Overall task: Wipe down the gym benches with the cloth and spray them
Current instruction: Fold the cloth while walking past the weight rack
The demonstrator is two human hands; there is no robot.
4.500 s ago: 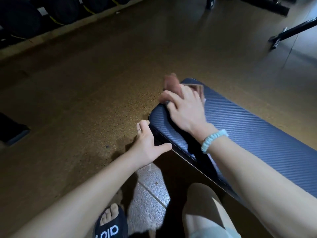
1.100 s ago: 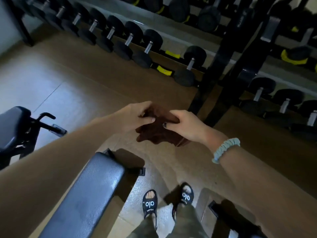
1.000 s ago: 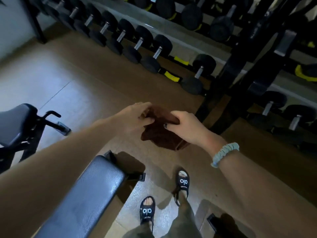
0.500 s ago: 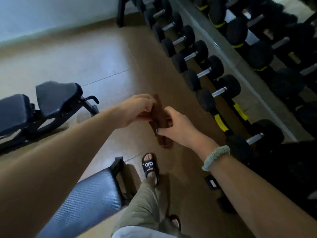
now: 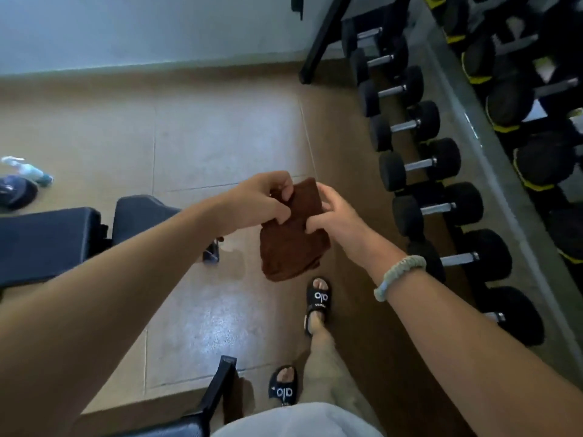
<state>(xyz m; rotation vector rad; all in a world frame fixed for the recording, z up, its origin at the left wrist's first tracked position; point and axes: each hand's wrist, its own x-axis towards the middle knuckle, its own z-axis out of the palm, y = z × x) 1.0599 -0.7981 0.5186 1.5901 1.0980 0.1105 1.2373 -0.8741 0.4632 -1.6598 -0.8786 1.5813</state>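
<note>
A dark brown cloth (image 5: 291, 247) hangs in the air in front of me, held by both hands. My left hand (image 5: 262, 200) pinches its upper left edge. My right hand (image 5: 334, 212) grips its right side with thumb and fingers. A black padded bench (image 5: 47, 241) stands at the left, its seat pad (image 5: 142, 216) towards the middle. A pale blue spray bottle (image 5: 26, 170) lies on the floor at the far left.
A row of black dumbbells (image 5: 419, 162) lines the floor along the rack at the right. A dark cap (image 5: 15, 192) lies beside the bottle. Another bench's black end (image 5: 217, 392) shows at the bottom. My feet in black slides (image 5: 318, 299) stand on the tiled floor.
I stood up from wiping the blue bench and turned left. Both hands took the cloth and have been refolding it; it now hangs wider than half a second ago.
</note>
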